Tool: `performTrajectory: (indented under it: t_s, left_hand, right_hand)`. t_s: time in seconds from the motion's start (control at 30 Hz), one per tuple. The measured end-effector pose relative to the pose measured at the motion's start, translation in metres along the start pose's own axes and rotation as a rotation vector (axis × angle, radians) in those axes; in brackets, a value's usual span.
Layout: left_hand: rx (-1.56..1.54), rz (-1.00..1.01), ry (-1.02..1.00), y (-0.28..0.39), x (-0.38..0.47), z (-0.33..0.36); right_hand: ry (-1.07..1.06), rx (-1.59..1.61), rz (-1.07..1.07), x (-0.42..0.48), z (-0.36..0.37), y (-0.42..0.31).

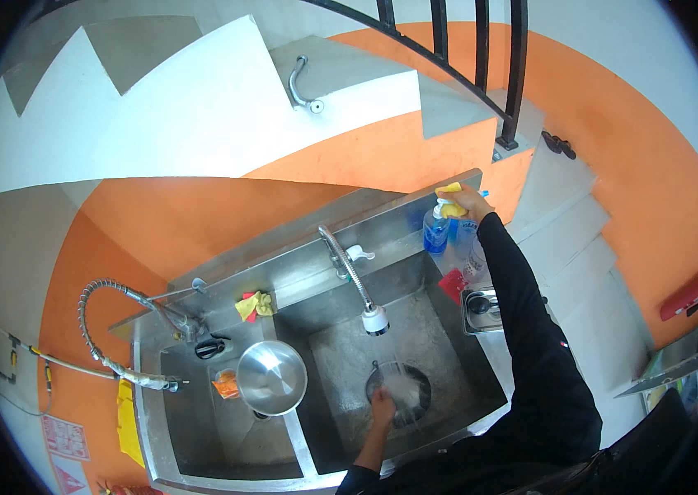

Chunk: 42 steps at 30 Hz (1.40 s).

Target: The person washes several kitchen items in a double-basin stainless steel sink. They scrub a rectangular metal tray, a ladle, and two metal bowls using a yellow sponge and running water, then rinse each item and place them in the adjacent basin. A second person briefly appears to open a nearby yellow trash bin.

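Observation:
In the right basin, my left hand (383,406) grips the near left edge of a round, dark-rimmed piece of cookware (424,393), a pan or a lid. Water falls over its middle from the white-tipped flexible faucet (376,320). My right hand (474,203) reaches to the far right corner and holds a yellow sponge or cloth (452,211). Just under it stands a pump bottle of blue liquid (435,238); the sponge is against its white pump head. Clear bottles (472,252) are crowded beside it, partly hidden by my arm.
A metal bowl (272,378) sits on the divider, overhanging the left basin (225,445). Yellow and red cloths (254,307) lie on the back ledge. A spring-hose sprayer (86,303) arches at left. A red cloth (452,285) and a small steel tray (478,315) lie right.

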<state>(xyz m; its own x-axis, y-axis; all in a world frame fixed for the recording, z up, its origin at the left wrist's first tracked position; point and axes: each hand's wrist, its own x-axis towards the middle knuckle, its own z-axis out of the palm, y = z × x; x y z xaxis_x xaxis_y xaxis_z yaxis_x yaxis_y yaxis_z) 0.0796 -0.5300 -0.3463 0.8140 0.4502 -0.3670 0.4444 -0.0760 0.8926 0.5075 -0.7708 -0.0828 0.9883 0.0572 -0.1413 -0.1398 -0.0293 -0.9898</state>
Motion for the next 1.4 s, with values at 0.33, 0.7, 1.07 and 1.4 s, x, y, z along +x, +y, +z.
performTrajectory:
  t_s: [0.33,0.7,1.07,1.4]
  left_hand:
    - [0.216,0.06,-0.032,0.033,-0.021,-0.033]
    - [0.274,0.231,0.113,0.08,-0.029,-0.052]
    - [0.27,0.257,0.206,0.104,-0.048,-0.089]
    - [0.05,0.343,0.284,0.107,-0.08,-0.119]
  right_hand:
    - [-0.059,0.25,0.052,0.005,-0.02,0.022]
    - [-0.08,0.155,0.18,0.004,-0.023,0.005]
    - [-0.106,0.319,0.206,-0.007,-0.036,0.009]
    - [0.015,-0.1,-0.17,-0.081,-0.068,0.018]
